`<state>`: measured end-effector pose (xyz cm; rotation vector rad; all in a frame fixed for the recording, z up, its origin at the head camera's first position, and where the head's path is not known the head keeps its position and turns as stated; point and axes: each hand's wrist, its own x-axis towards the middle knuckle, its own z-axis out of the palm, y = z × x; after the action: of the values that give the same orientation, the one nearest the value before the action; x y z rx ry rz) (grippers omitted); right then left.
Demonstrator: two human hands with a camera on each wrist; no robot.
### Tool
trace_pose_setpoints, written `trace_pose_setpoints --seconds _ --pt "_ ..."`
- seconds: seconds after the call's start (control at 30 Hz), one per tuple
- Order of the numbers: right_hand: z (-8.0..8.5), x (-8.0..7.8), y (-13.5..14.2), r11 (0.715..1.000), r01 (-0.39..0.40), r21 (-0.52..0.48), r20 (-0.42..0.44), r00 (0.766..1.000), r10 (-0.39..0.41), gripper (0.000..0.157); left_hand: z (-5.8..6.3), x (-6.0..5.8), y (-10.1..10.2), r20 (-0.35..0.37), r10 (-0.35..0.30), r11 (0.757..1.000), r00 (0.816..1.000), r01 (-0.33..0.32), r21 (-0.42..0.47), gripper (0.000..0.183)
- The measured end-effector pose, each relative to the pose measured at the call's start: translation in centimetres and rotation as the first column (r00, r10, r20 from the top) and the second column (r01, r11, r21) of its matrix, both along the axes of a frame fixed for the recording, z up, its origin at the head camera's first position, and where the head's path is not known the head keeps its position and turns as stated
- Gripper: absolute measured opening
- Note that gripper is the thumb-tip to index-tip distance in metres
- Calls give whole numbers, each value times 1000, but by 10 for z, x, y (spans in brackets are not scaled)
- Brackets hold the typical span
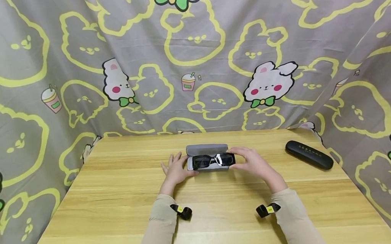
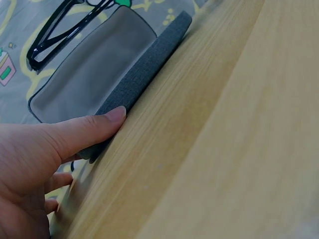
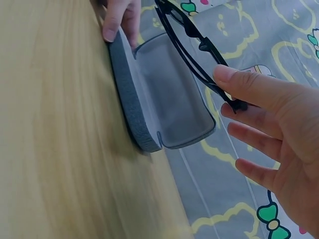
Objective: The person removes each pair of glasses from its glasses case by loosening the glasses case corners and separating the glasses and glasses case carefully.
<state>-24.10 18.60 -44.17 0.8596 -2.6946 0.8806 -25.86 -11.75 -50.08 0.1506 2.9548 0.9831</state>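
Observation:
An open grey glasses case (image 1: 207, 149) lies on the table, its lid raised at the back; its pale lining (image 2: 99, 74) shows in the left wrist view. The left hand (image 1: 177, 172) holds the case at its left end, thumb (image 2: 115, 115) on the front wall. Black sunglasses (image 1: 202, 161) with dark lenses are over the case, temples folded. With thumb and index finger the right hand (image 1: 255, 164) pinches their right end (image 3: 239, 105). Its other fingers (image 3: 255, 172) are spread apart. In the right wrist view the sunglasses hang above the case's lining (image 3: 174, 94).
A closed black glasses case (image 1: 309, 155) with small lettering lies at the right on the wooden table (image 1: 216, 212). Patterned cloth (image 1: 205, 71) hangs behind the table and along both sides. Small black cameras (image 1: 185, 213) are strapped at both wrists.

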Motion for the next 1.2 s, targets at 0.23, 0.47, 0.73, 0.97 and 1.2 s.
trace_pose_setpoints --seconds 0.23,0.47,0.73,0.97,1.2 --pt "-4 6 -2 1000 -19 -14 11 1000 19 53 -1 -1 0 4 6 1000 1000 -6 -11 81" --pt "-9 12 -2 999 -30 -39 40 999 32 52 -1 -1 0 -8 1 1000 1000 -1 1 78" --pt "-13 18 0 997 -17 -78 61 998 22 52 -2 -2 -1 -5 3 1000 1000 -3 -6 78" --pt "-16 19 -1 997 -20 -72 85 996 26 53 -1 -2 -2 3 8 1000 1000 -8 -6 75" --pt "-20 19 -2 998 -39 -55 60 997 42 51 -1 -2 -1 10 9 1000 1000 -9 -13 75"
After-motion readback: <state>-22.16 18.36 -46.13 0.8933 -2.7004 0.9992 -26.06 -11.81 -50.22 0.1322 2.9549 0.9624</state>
